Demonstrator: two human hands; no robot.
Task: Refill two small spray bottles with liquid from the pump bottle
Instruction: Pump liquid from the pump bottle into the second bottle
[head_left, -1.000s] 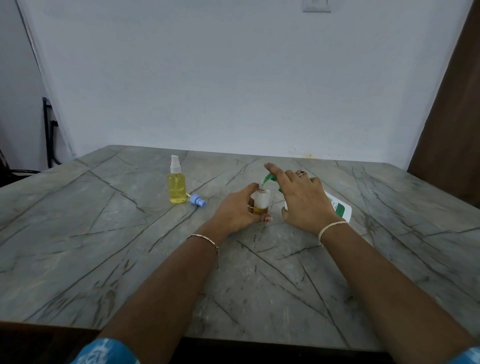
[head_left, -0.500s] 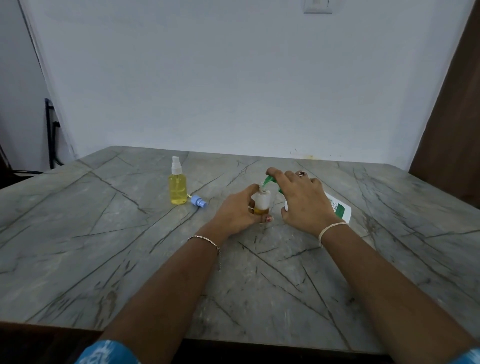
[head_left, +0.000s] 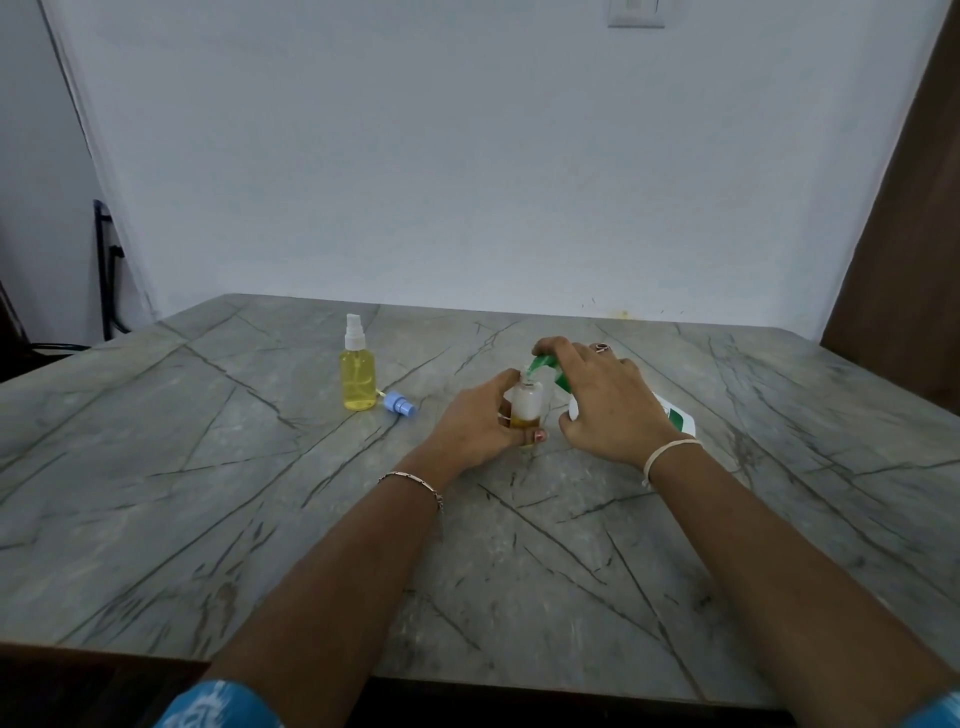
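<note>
Near the middle of the marble-patterned table, the left hand wraps its fingers and thumb around the lower body of an uncapped small spray bottle. The bottle stands upright on the tabletop with a shallow layer of amber liquid at its bottom. Just to its right, the right hand curls over the pump bottle, fingers bent on the green pump head and thumb low against the white body. The spout tip sits right at the small bottle's open neck. The hand hides most of the pump bottle, so I cannot tell whether it stands straight or leans.

The small bottle looks light, clear and nearly empty, so it would probably tip or skid under a sideways nudge from the spout. A hold low on its body, pressed to the table, suits it. Its neck is narrow, and any drip down the side would likely make it slippery. The pump bottle seems heavier and stiffer. It is probably best steadied at the shoulder while a fingertip works the head.

Farther left stands a second spray bottle, full of yellow liquid and fitted with a white sprayer. A loose blue sprayer cap lies just beside it.
</note>
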